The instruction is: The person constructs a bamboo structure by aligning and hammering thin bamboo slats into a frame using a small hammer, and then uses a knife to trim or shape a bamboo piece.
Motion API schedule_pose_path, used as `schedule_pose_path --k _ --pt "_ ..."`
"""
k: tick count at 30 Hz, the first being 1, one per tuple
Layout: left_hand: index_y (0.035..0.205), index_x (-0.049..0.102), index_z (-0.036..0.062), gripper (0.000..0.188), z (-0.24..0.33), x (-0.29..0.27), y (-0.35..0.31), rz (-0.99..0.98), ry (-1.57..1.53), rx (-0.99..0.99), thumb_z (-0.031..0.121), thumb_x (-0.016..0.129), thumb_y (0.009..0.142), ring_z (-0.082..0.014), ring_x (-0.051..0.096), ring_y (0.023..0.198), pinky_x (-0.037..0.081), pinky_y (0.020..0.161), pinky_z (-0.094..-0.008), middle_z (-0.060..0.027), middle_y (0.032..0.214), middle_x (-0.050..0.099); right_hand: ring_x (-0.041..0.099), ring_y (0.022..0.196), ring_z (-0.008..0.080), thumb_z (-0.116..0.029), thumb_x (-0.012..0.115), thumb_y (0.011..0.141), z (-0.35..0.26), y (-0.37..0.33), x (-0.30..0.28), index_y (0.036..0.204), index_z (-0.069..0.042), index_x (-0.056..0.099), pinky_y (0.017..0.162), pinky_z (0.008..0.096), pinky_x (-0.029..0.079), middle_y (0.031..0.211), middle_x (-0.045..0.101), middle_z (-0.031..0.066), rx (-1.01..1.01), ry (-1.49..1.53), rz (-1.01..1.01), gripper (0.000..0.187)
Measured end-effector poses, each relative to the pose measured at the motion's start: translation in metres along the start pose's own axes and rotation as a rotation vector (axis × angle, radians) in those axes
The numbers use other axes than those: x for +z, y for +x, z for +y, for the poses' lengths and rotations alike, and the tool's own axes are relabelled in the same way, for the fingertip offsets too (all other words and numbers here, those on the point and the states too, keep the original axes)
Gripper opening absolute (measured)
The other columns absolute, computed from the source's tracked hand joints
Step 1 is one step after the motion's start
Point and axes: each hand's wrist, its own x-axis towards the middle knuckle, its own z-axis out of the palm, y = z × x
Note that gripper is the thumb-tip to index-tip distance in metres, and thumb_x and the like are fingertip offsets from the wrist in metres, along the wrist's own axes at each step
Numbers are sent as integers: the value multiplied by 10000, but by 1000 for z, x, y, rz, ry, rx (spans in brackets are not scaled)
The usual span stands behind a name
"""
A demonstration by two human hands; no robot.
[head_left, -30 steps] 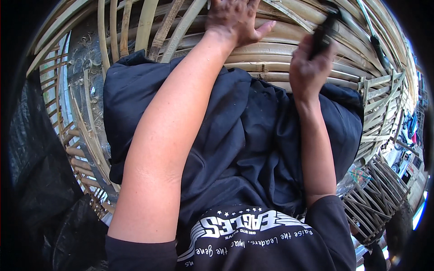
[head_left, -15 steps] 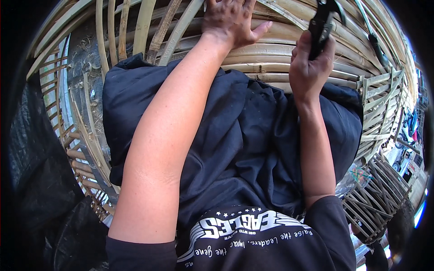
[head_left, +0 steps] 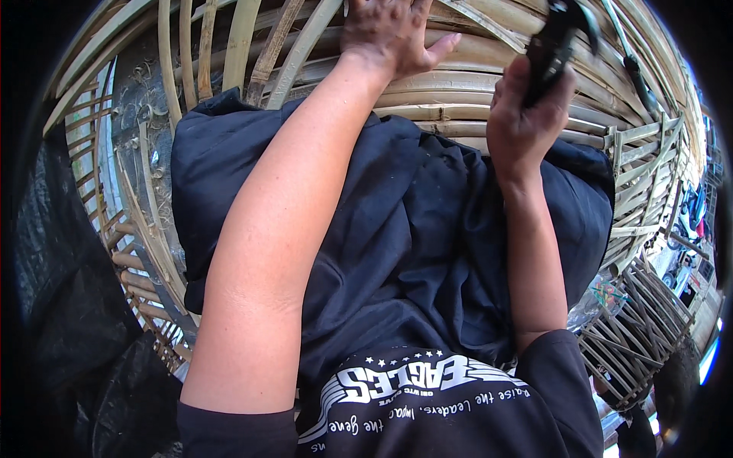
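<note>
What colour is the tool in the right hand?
Mostly black: the tool in the right hand, shown best in the head view.

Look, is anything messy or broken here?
A bit messy: thin, curly shavings lie scattered on the grey surface at the left, like loose litter beside the long bamboo strips. Nothing looks clearly broken.

Left grip point(head_left: 389, 34): fingertips cut off by top edge; palm hidden, bamboo slats point(head_left: 458, 82) beneath partly covered. Black tool point(head_left: 553, 55) in right grip point(head_left: 528, 114): blurred, handle partly hidden by fingers, upper end at top edge, exact kind unclear. Legs hidden under dark cloth point(head_left: 435, 229). Blue-and-red objects point(head_left: 692, 209) far right too small to identify.
</note>
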Motion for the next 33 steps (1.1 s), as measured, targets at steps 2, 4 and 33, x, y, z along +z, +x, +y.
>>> schedule_pose_path --k 2,4,33 --pt "1597 260 51 1034 3 -2 0 -22 14 -1 705 533 843 -224 227 1550 -18 1231 -660 -116 1684 228 679 661 353 -165 651 1006 11 -8 4 1134 -30 530 606 415 518 771 656 192 -1 -7 14 222" --pt "1597 259 51 1034 2 -1 -1 -19 0 -8 709 527 846 -224 223 1551 -17 1230 -661 -114 1687 219 680 707 444 -147 643 1002 6 -5 7 1127 -30 526 609 460 513 792 667 244 -32 -177 -151 208" --pt "1582 292 46 1026 -1 2 -1 47 10 5 685 565 827 -236 269 1532 21 1238 -638 -124 1664 278 674 717 491 -208 654 1001 -4 -8 3 1150 -26 506 590 521 502 777 672 247 -122 -204 -14 278"
